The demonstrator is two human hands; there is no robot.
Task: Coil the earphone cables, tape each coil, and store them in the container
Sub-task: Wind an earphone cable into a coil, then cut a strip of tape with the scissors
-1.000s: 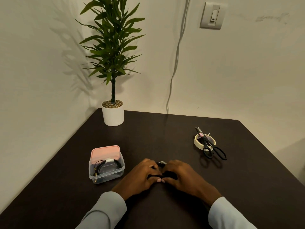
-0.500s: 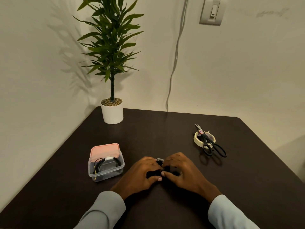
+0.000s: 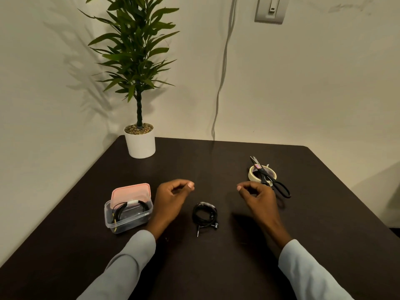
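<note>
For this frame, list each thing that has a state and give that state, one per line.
Container: open, lid leaning at its back, one taped coil inside.
Black coil on table: wound, plug sticking out, unheld.
Left hand: loosely curled, holding nothing.
Right hand: loosely curled, holding nothing.
Scissors: closed, lying across the tape roll.

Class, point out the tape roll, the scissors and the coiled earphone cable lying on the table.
tape roll (image 3: 251,174), head view, left rim.
scissors (image 3: 264,176), head view, blades near pivot.
coiled earphone cable (image 3: 195,215), head view, left loop.

head view, down over table (image 3: 216,267)
</note>
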